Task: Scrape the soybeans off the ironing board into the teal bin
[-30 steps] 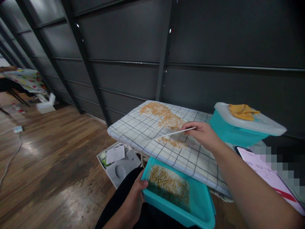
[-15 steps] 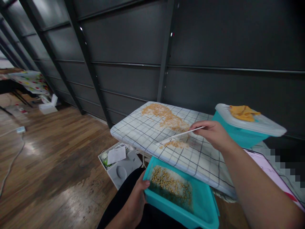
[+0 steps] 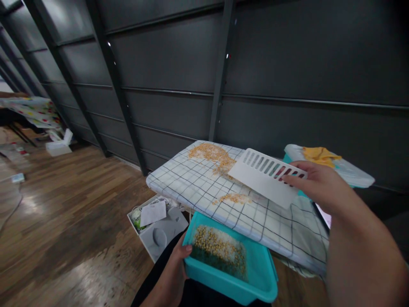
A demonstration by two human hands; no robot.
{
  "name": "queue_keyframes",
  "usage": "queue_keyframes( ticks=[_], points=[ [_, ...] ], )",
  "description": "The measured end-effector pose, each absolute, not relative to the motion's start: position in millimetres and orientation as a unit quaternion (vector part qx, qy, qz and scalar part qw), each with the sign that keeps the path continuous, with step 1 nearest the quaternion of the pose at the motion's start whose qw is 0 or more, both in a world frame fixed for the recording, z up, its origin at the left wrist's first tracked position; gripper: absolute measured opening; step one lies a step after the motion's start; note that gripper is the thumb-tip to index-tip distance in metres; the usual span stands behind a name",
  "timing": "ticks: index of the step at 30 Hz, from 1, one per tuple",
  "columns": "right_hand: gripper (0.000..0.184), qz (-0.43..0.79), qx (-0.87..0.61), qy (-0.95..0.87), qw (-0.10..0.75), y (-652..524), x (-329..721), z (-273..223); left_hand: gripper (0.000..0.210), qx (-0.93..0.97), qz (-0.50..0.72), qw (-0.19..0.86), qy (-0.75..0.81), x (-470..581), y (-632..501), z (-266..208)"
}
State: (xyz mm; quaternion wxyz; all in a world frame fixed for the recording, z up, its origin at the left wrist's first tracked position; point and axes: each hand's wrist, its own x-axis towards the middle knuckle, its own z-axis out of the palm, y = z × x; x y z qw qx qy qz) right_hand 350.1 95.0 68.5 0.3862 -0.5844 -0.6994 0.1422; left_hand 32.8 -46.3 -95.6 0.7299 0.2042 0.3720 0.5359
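My left hand (image 3: pixel 174 266) grips the left rim of a turquoise bin (image 3: pixel 230 281), which sits just below the table's front edge. Yellow beans mixed with white grains (image 3: pixel 220 245) lie inside it. In my right hand (image 3: pixel 313 183) is a thin white plastic plate with a row of slots (image 3: pixel 263 177), raised over the table and tilted so its broad face shows. On the checked tabletop (image 3: pixel 188 183), a large spread of yellow beans and grains (image 3: pixel 209 152) lies toward the back. A smaller heap (image 3: pixel 234 198) sits close to the front edge, under the plate.
At the right stands a lidded turquoise box with a yellow cloth (image 3: pixel 319 155) on top. A phone (image 3: pixel 324 217) lies partly behind my right arm. Below the table's left end is an open white box (image 3: pixel 156 226) of odds and ends. A dark panelled wall (image 3: pixel 166 59) rises behind.
My right hand has lifted the slotted plate off the tabletop near the small heap and turned it from edge-on to face-on, moving right. The bin has shifted slightly left in view.
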Motion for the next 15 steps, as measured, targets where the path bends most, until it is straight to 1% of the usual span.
queue_keyframes(
  ticks=[3, 8, 11, 15],
  points=[
    [0.021, 0.153, -0.609, -0.701, 0.339, 94.5, 337.5, 69.1, 0.076, 0.191, 0.537, 0.723, 0.390, 27.7, -45.9, -93.8],
    [0.024, 0.064, -0.629, -0.707, 0.317, 92.9, 315.2, 63.2, 0.079, 0.170, 0.552, 0.704, 0.414, 19.2, -46.7, -91.6],
    [0.022, 0.008, -0.628, -0.708, 0.322, 87.8, 309.9, 62.2, 0.080, 0.174, 0.545, 0.704, 0.421, 16.0, -47.7, -89.6],
    [0.020, -0.071, -0.664, -0.679, 0.305, 80.6, 312.5, 68.0, 0.080, 0.177, 0.540, 0.717, 0.403, 15.8, -48.4, -88.9]
  ],
)
